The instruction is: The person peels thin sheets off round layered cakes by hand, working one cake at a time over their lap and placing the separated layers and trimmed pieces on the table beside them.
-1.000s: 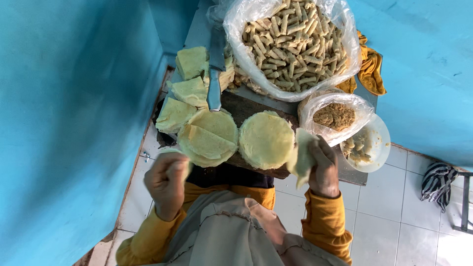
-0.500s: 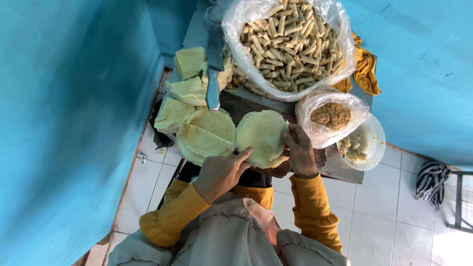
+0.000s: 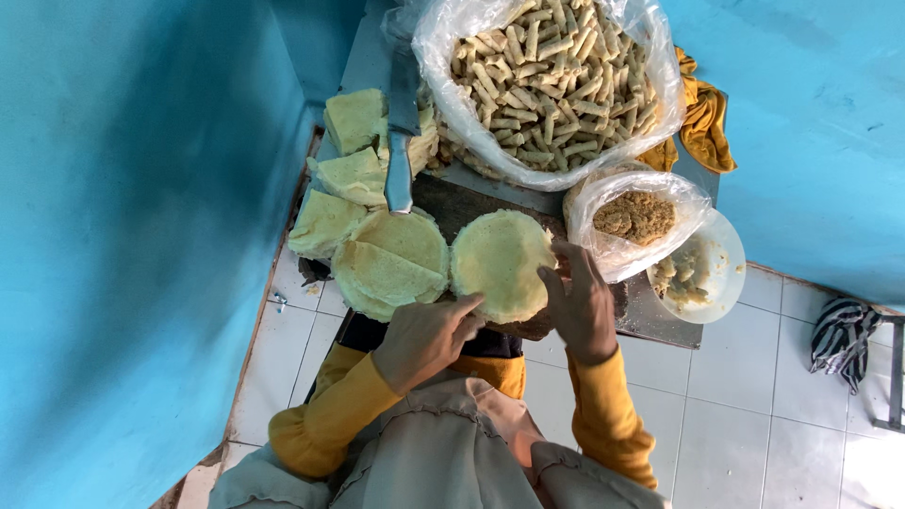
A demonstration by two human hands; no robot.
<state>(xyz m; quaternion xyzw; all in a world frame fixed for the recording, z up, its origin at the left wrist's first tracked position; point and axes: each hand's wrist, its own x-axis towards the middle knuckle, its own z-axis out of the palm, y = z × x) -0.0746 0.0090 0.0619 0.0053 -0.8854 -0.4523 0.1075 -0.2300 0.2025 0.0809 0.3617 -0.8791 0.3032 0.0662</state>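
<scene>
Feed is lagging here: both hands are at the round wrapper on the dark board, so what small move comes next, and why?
Probably reach the right hand to the clear bag of brown crumbly filling just beyond it. The round pale-yellow wrapper lies flat and bare on the dark board, and the left hand touches its near edge, steadying it.
</scene>
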